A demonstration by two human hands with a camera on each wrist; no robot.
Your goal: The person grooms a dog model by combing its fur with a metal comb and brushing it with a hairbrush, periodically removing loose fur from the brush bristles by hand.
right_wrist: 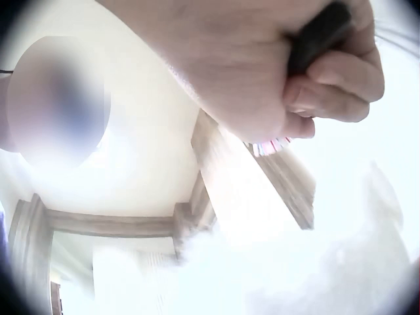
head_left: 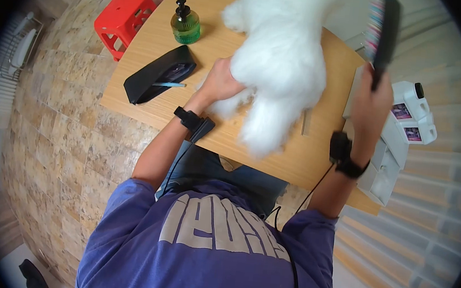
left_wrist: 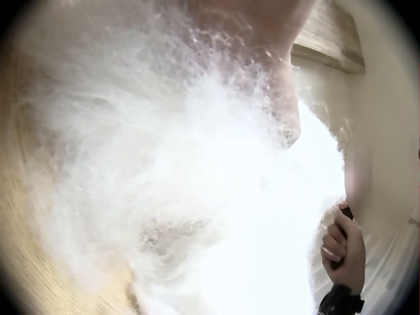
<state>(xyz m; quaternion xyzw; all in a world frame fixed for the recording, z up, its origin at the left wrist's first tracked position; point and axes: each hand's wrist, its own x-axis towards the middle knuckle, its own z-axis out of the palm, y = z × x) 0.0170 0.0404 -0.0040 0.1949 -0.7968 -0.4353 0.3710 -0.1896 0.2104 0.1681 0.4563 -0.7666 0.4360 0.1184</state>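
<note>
A big white fluffy furry bundle (head_left: pixel 282 66) lies across the wooden table (head_left: pixel 329 153), with long tufts reaching toward the near edge. My left hand (head_left: pixel 222 81) holds it from the left side, its fingers mostly buried in the fur; in the left wrist view one finger (left_wrist: pixel 285 108) shows against the fluff. My right hand (head_left: pixel 372 105) grips the black handle (right_wrist: pixel 320 38) of a brush (head_left: pixel 387 34), raised to the right of the bundle. Multicoloured bristles (head_left: pixel 374 24) face left toward the fur. In the right wrist view, fingers wrap the handle.
On the table's left stand a green glass pump bottle (head_left: pixel 185 27) and a black open pouch (head_left: pixel 156 78) with a light blue pen (head_left: pixel 168 84). White jugs (head_left: pixel 423 126) and a white box (head_left: pixel 383 172) are at the right. A red stool (head_left: pixel 122 14) stands beyond the left edge.
</note>
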